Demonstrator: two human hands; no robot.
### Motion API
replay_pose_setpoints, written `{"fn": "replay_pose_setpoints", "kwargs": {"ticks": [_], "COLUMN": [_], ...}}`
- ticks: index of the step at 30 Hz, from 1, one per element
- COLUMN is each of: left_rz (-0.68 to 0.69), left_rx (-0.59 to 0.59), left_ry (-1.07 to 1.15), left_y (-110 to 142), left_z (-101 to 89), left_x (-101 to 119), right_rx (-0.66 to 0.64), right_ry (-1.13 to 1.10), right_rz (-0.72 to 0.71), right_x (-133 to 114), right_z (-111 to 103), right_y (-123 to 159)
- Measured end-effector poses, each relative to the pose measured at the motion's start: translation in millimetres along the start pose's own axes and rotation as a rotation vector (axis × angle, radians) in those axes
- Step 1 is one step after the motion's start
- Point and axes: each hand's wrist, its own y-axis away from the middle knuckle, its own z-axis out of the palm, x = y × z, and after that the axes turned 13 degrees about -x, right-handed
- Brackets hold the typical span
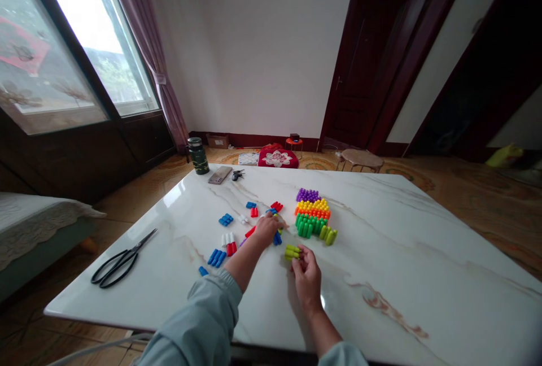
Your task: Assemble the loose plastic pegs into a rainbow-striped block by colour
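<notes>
My right hand [306, 275] pinches a small cluster of yellow-green bullet-shaped plastic blocks [292, 252] just above the table. My left hand [266, 229] reaches into the loose blocks, its fingers stretched out over them; its fingertips are partly hidden. Close to those fingers lie blue blocks [276, 238] and red blocks [276, 206]. Beyond my right hand, blocks are grouped by colour in rows: purple [307, 194], yellow [313, 206], orange [312, 214], green [310, 225] and a yellow-green cluster [328, 235] at the near right.
Blue blocks [217, 257] and white blocks [227, 239] lie scattered on the left of the marble-patterned table [402, 253]. Black-handled scissors [122, 261] lie at the left edge. A dark bottle [198, 156], a phone [220, 174] and keys [237, 175] are at the back left.
</notes>
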Motion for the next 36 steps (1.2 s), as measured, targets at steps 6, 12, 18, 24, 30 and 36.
{"fn": "replay_pose_setpoints", "kwargs": {"ticks": [6, 12, 18, 24, 30, 36], "left_rz": [0.025, -0.048, -0.109, -0.162, -0.125, 0.075], "left_rx": [-0.206, -0.132, 0.061, 0.173, 0.221, 0.187], "left_ry": [-0.135, -0.194, -0.132, -0.195, -0.197, -0.025], "left_y": [-8, 9, 68, 115, 120, 129], "left_z": [-9.7, -23.5, -11.6, 12.8, 14.9, 11.7], "left_x": [-7, -7, -7, -1, 5, 17], "right_rx": [-0.014, -0.018, -0.046, -0.12, -0.008, -0.157], "right_ry": [0.024, 0.076, 0.129, 0.274, 0.57, 0.946], "right_rz": [0.0, -0.013, -0.016, -0.057, -0.287, -0.55], "right_x": [2, 5, 12, 18, 10, -4], "right_z": [0, 1, 2, 0, 0, 2], "right_y": [-1, -3, -5, -6, -4, -1]}}
